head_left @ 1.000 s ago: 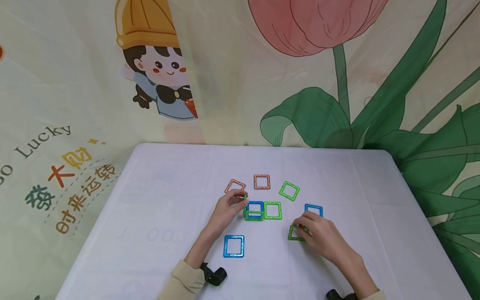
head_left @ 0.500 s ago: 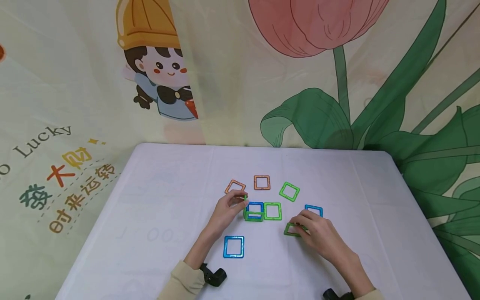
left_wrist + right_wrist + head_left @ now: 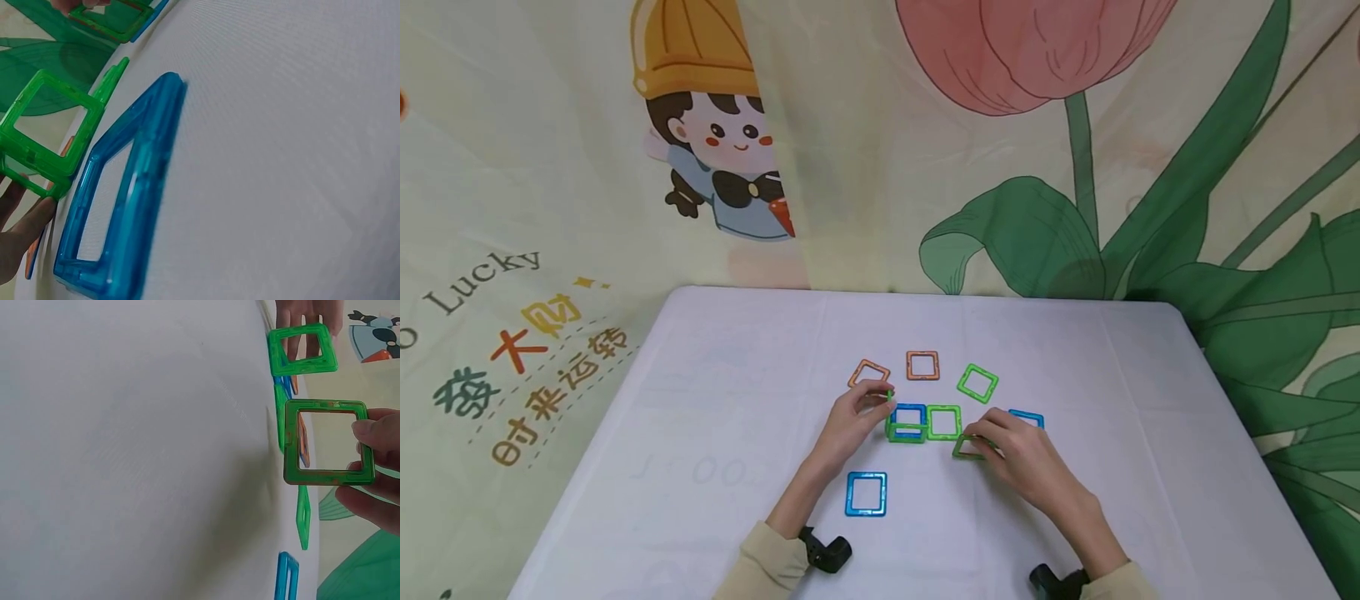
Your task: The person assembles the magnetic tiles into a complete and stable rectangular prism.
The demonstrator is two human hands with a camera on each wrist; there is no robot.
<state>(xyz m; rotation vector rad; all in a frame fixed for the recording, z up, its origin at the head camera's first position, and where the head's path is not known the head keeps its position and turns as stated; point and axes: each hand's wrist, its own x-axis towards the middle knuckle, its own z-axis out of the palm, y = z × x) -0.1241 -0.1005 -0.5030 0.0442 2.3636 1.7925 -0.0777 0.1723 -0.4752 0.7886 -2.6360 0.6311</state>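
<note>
In the head view, several square magnetic tiles lie at the table's middle. A blue magnetic tile lies flat, with a green tile standing upright along its near side. Another green tile lies flat against its right side. My left hand pinches the edge of an upright green tile at the blue tile's left side, mostly hidden by the fingers. My right hand pinches one side of a loose green magnetic tile, held above the table just in front of and right of the flat green one.
Two orange tiles, one on the left and one in the middle, lie behind, with a turned green tile to their right. A blue tile lies beyond my right hand. Another blue tile lies nearer the front of the white-covered table.
My right hand has moved left and slightly away from me, carrying the green magnetic tile toward the joined tiles. My left hand stays in place at them.
</note>
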